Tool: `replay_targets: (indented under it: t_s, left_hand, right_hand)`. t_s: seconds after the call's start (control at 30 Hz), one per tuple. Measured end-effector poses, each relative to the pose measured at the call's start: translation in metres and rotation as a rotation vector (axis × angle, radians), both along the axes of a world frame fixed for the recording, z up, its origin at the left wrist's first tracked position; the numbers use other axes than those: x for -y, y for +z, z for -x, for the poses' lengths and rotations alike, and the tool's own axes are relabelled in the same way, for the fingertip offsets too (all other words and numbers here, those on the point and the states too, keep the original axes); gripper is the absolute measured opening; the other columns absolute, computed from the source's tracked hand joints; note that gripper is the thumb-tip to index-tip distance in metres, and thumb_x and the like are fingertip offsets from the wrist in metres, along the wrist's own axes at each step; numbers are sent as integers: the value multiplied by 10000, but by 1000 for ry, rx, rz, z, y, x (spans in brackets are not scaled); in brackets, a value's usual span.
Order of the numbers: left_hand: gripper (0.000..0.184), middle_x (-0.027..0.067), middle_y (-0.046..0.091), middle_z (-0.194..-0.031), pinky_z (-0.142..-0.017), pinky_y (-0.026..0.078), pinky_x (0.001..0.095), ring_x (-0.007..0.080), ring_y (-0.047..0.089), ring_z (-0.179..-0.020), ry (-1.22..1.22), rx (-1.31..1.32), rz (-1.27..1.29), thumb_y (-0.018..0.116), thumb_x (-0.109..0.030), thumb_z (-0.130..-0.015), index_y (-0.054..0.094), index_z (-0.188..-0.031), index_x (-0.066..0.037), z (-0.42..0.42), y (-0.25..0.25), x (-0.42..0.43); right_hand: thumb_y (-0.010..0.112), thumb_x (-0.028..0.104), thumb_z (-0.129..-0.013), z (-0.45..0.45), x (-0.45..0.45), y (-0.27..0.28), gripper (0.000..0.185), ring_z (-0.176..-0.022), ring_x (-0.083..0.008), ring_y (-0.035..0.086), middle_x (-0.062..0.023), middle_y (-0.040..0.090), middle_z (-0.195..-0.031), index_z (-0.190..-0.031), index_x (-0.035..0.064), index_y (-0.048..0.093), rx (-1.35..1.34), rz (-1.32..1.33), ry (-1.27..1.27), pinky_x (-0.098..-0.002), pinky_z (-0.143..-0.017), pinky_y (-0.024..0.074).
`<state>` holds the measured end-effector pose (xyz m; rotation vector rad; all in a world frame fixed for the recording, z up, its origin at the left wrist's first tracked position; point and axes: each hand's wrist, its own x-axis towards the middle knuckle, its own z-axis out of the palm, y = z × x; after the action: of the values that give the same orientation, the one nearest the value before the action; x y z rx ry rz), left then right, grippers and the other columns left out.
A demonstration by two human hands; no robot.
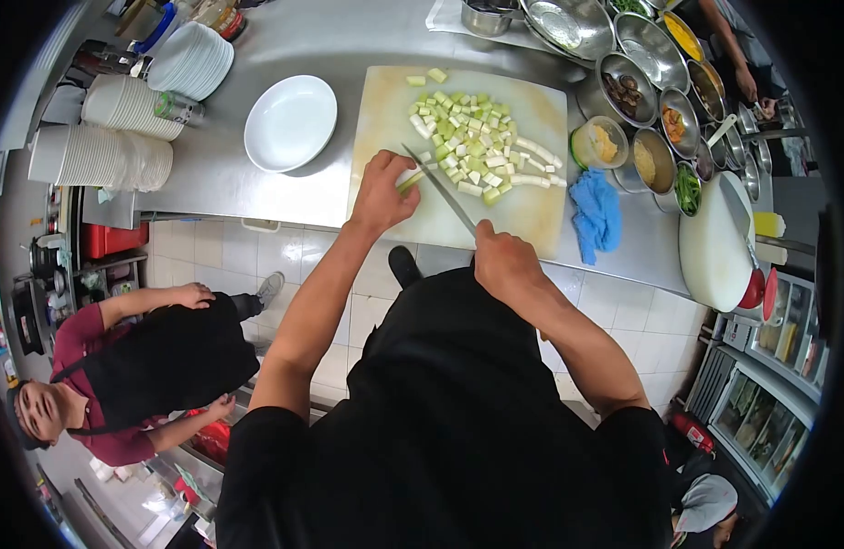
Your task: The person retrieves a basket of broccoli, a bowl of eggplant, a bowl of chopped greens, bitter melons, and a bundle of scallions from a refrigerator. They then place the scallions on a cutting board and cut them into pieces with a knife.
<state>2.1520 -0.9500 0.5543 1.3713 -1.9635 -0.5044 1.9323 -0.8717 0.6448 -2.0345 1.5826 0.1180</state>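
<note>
A pale cutting board (pixel 458 220) lies on the steel counter. My right hand (pixel 507 261) is closed round the handle of a knife (pixel 449 199), whose blade points up and left across the board. Just left of the blade, my left hand (pixel 383 190) has its fingers curled on a green and white stalk (pixel 409 182), its tip close to the knife. Beyond the blade, chopped pale green pieces (pixel 477 137) are heaped on the board. Several longer white stalks (pixel 536 165) lie at the heap's right side.
A white oval bowl (pixel 291 123) stands left of the board. Stacked dishes (pixel 102 157) are at the far left. Right of the board are a blue cloth (pixel 596 210), a plastic tub (pixel 600 144) and metal bowls (pixel 652 50). A person in an apron (pixel 170 361) is at lower left.
</note>
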Motion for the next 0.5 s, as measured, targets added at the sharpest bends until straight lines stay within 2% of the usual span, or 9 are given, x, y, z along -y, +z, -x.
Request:
replay_targets:
  t_s: [0.1,0.17,0.23,0.33,0.43,0.5]
  left_hand:
    - [289,117,579,-949,-837,459,409,350,535,-932,-6,18,-53,648,-30,-651,628,-936,-78,-1,-10,0]
    - [279,115,579,-951,-836,460,407,351,536,-930,21,13,-88,642,-25,-652,635,-925,-84,-1,-13,-2]
    - [261,113,580,-957,-828,464,407,352,541,-918,25,0,-68,637,-25,-655,642,-908,-87,-2,-14,-2]
    - [222,133,588,-896,-794,476,403,349,567,-877,16,6,-54,655,-22,-642,628,-861,-47,-3,-7,-4]
    - [225,137,585,-896,-794,478,401,346,567,-881,30,-24,16,659,-29,-646,632,-868,-52,-4,15,-12]
    - [228,140,589,-896,-790,480,404,346,570,-879,28,4,-13,664,-32,-646,633,-871,-50,-10,12,-11]
  right_hand:
    - [485,3,-793,-3,-1,6,188,-722,-402,657,-249,643,-742,-969,-63,495,-39,-80,48,-482,-663,526]
    - [486,2,-793,-6,-2,-7,174,-725,-406,656,-247,642,-737,-954,-62,490,-8,-37,46,-484,-668,525]
    - [485,4,-794,-9,-8,-48,169,-727,-406,656,-244,642,-735,-952,-56,488,3,-14,32,-485,-672,525]
    - [483,9,-799,-10,2,-51,162,-731,-404,656,-240,641,-732,-952,-44,486,-17,42,11,-487,-678,524]
    - [482,15,-806,-10,2,-20,158,-730,-402,657,-238,641,-729,-955,-36,486,-46,3,12,-487,-681,524]
    - [482,19,-808,-9,1,-3,157,-728,-401,657,-237,640,-728,-957,-34,485,-54,-41,25,-487,-682,525]
